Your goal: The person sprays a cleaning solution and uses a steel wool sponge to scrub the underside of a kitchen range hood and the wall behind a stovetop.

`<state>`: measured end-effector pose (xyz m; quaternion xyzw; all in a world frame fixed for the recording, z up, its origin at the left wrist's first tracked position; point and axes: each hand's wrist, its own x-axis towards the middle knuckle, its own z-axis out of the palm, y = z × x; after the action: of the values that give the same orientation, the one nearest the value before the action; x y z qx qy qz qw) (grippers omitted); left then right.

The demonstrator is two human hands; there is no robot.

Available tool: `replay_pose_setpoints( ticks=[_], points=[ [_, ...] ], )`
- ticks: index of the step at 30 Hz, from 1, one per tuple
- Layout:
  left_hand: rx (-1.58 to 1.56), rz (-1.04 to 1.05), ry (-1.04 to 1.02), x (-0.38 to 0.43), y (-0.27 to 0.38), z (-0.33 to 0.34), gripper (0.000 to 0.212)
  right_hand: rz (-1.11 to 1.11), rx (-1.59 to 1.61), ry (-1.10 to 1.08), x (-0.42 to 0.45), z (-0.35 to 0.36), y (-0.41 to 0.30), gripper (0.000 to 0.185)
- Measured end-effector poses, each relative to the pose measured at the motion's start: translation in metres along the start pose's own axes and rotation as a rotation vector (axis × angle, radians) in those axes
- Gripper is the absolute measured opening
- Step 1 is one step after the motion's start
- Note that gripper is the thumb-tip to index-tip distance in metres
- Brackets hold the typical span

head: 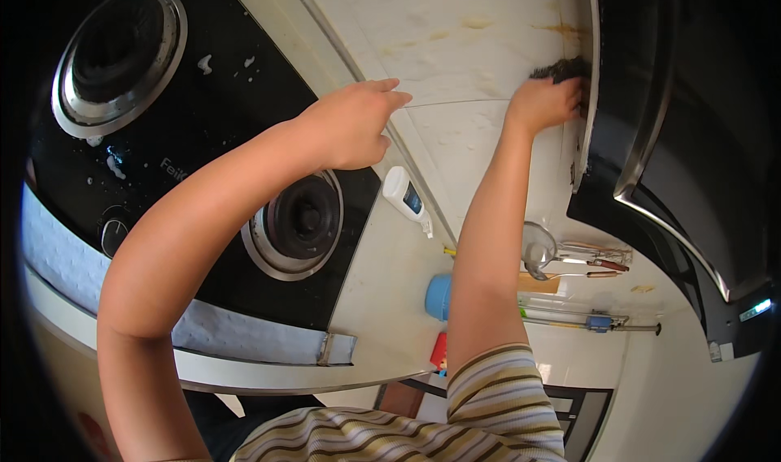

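My right hand point(545, 103) is raised to the white wall tiles point(451, 47) right by the range hood point(689, 108). It grips a dark, bristly scrubber point(560, 70) pressed against the tile, and part of that is hidden behind my fingers and the hood's edge. Yellow-brown stains mark the tile beside it. My left hand point(360, 123) hovers above the back corner of the black glass gas hob point(244, 96), fingers spread and nothing visible in them. A white spray bottle point(403, 193) lies on the counter strip below the left hand.
Two burners, a far burner point(122, 62) and a nearer burner point(305, 218), sit on the hob among foam blobs. Foil-like film point(244, 334) lines the counter's front. A blue container point(437, 297) stands near my right arm. A strainer point(539, 245) and other utensils hang beyond.
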<state>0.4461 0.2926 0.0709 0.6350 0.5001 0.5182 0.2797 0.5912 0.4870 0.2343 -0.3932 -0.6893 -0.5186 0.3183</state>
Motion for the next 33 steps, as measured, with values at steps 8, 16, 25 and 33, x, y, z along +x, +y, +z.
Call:
replay_pose_setpoints(
  ticks=[8,16,25,33],
  points=[
    [-0.097,0.055,0.138,0.044,0.001,-0.004,0.058,-0.331,-0.170,-0.194,-0.016,-0.010,0.019,0.061],
    [-0.185,0.019,0.102,0.064,-0.012,-0.024,0.056,-0.515,-0.070,-0.116,0.057,-0.016,-0.083,0.058],
    [-0.302,-0.039,0.041,0.038,-0.023,-0.017,0.048,0.108,-0.135,-0.286,0.003,-0.006,0.006,0.047],
    [-0.320,-0.133,-0.044,0.022,-0.023,-0.002,0.037,-0.350,-0.040,-0.234,0.034,-0.014,-0.066,0.054]
  ],
)
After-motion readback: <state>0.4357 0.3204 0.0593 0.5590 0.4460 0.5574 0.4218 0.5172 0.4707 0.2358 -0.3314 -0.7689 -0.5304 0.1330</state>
